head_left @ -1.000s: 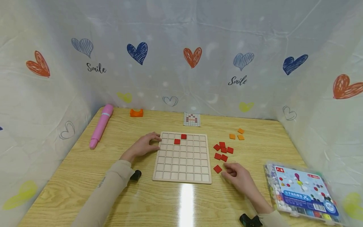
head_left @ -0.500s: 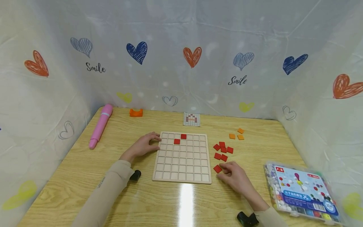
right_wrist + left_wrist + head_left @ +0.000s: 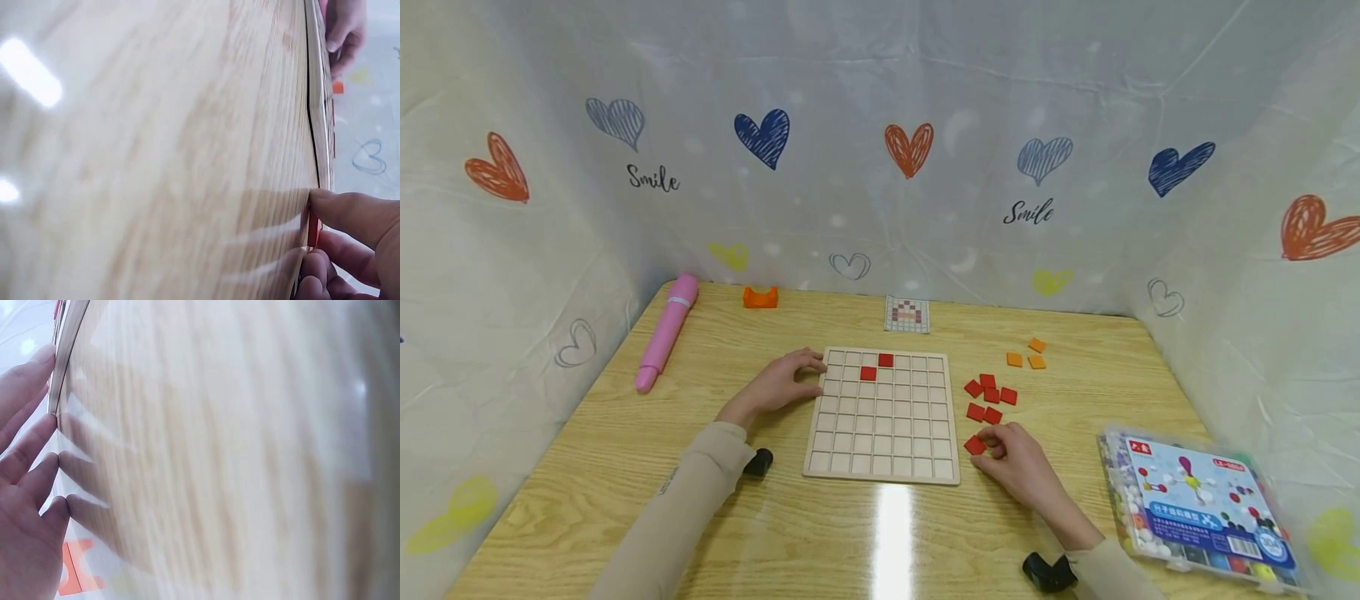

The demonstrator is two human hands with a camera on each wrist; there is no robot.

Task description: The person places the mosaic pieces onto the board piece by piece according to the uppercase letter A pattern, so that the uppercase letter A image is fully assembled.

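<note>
A wooden grid board [image 3: 880, 479] lies mid-table in the head view, with two red tiles in its upper cells. At its left edge rests my left hand [image 3: 778, 383], fingers extended; the left wrist view shows fingertips [image 3: 47, 422] against the board's side. Just right of the board, my right hand [image 3: 1018, 467] pinches a red square tile [image 3: 974, 445] lying on the table. In the right wrist view that tile [image 3: 313, 230] sits between thumb and index finger, the other fingers curled below. Several more red tiles [image 3: 992, 396] lie scattered beyond this hand.
Three orange tiles [image 3: 1036, 362] lie farther back right. A small pattern card [image 3: 907, 316] is behind the board. A clear box of molecular model parts [image 3: 1206, 508] stands at right. A pink rod-shaped object [image 3: 667, 333] and an orange holder [image 3: 761, 297] are at back left.
My right hand has moved slightly left and away from me, and its thumb and finger have come onto the nearest red tile. My left hand stays at the board's edge.
</note>
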